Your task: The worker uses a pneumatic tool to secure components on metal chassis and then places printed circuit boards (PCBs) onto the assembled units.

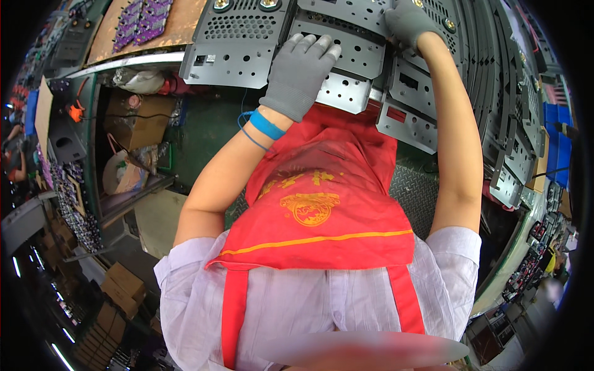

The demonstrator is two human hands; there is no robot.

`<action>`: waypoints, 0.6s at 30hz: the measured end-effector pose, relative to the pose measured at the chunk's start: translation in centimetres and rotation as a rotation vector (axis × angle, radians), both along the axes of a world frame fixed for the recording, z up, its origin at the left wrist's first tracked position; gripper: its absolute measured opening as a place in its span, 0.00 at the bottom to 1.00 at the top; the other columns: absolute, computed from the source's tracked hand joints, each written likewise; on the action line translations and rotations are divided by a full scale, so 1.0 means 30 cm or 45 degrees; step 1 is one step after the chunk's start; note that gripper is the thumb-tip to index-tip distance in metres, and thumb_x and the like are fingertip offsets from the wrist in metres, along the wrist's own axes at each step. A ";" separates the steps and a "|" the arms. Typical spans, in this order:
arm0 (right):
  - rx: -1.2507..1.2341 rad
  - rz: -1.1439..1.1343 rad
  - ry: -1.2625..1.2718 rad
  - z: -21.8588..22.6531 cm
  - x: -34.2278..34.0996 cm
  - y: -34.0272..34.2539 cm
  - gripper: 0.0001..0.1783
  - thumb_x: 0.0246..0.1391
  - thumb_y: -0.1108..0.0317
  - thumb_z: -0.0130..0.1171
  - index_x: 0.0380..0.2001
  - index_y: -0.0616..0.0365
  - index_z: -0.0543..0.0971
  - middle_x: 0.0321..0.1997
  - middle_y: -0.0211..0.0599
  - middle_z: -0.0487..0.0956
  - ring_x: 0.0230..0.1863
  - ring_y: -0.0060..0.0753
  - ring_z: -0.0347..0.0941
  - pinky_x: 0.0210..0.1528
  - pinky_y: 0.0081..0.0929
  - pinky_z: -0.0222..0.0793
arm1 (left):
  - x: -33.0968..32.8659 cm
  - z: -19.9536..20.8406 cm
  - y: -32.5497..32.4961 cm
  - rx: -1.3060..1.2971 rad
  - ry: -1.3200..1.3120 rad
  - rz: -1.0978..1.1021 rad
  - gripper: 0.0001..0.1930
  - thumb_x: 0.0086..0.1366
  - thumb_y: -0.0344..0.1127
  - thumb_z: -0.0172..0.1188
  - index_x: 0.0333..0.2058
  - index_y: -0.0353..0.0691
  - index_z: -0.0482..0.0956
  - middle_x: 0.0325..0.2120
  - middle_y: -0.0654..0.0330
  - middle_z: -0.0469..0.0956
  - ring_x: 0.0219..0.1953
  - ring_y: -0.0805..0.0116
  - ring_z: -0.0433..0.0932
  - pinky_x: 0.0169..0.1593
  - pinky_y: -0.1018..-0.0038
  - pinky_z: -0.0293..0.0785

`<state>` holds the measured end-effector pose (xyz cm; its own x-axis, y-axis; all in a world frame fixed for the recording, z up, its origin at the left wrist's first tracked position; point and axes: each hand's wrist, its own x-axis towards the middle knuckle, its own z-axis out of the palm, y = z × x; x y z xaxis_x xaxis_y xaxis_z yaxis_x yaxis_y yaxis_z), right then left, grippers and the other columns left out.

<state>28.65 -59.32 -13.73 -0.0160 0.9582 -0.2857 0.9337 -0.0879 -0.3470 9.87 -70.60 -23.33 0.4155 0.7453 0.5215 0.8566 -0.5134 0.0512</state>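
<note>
My left hand (pixel 302 73), in a grey glove, lies on a dark grey perforated metal panel (pixel 351 54). Its fingers stretch forward, slightly apart, and hold nothing that I can see. A blue wrist strap (pixel 266 125) with a thin cord is round that wrist. Farther forward and to the right, my right hand (pixel 411 25), gloved alike, curls over the panels; whatever its fingertips hold is hidden. To the left lies another punched panel (pixel 238 46) with brass-coloured fittings (pixel 270 4) at its far end. A further panel (pixel 409 93) sits below my right hand.
Many similar metal panels (pixel 504 105) stand in a close row at the right. Purple circuit boards (pixel 142 23) rest on a brown board at the far left. Below are an open cardboard box (pixel 139 117) and shelves; blue bins (pixel 557 145) stand at the far right.
</note>
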 end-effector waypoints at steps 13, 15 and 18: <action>0.337 0.070 -0.064 -0.075 0.050 0.014 0.19 0.53 0.63 0.48 0.41 0.64 0.78 0.33 0.52 0.80 0.34 0.42 0.79 0.37 0.35 0.74 | -0.600 0.166 -0.067 -0.432 -0.223 0.804 0.22 0.66 0.48 0.51 0.47 0.35 0.75 0.38 0.47 0.77 0.42 0.52 0.76 0.44 0.62 0.71; 0.238 -0.008 0.025 -0.035 0.065 0.002 0.19 0.52 0.62 0.48 0.42 0.64 0.78 0.33 0.54 0.80 0.35 0.45 0.79 0.39 0.36 0.73 | -0.625 0.178 -0.036 -0.776 -0.391 0.704 0.23 0.66 0.50 0.50 0.47 0.35 0.75 0.34 0.47 0.78 0.36 0.56 0.78 0.39 0.64 0.74; 0.139 -0.079 0.064 -0.052 0.064 -0.009 0.20 0.52 0.60 0.48 0.43 0.62 0.78 0.32 0.54 0.80 0.33 0.47 0.79 0.42 0.36 0.72 | -0.606 0.267 -0.001 -0.981 -0.842 0.626 0.22 0.66 0.51 0.50 0.41 0.35 0.77 0.17 0.64 0.70 0.13 0.77 0.66 0.17 0.78 0.63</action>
<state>30.58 -59.60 -15.28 0.0326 0.9831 -0.1802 0.9089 -0.1042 -0.4038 -8.33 -70.62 -15.32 -0.1991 0.9701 -0.1391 0.6440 0.2365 0.7275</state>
